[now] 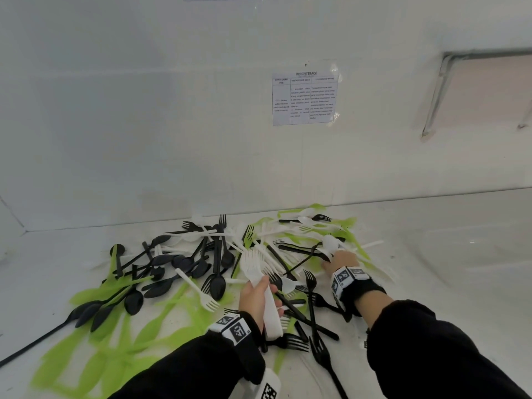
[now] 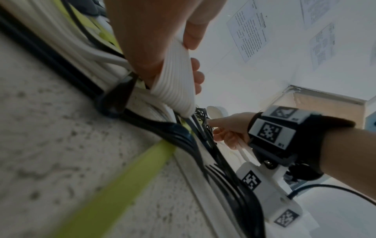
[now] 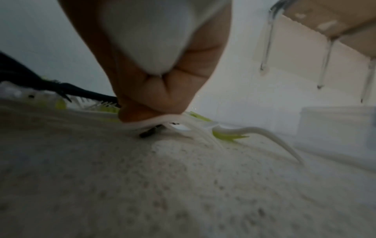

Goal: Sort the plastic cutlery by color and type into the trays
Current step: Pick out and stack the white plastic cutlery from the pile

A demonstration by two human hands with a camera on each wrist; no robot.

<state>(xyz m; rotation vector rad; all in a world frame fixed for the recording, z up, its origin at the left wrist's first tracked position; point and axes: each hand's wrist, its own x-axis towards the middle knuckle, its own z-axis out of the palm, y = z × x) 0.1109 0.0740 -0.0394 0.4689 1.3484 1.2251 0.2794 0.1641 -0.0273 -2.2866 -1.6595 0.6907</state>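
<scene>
Left hand grips a stack of white forks; right hand, fingers buried among the cutlery pile, holds white spoons.

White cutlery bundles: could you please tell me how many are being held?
2: a stack of white forks in the left hand; white spoons in the right hand. None appears hidden.

Soft, even light filled the head view, with glare on the taped wall sheet and smeared, bent edges. Both wrist views were dimmer, the speckled counter blurred up close.
</scene>
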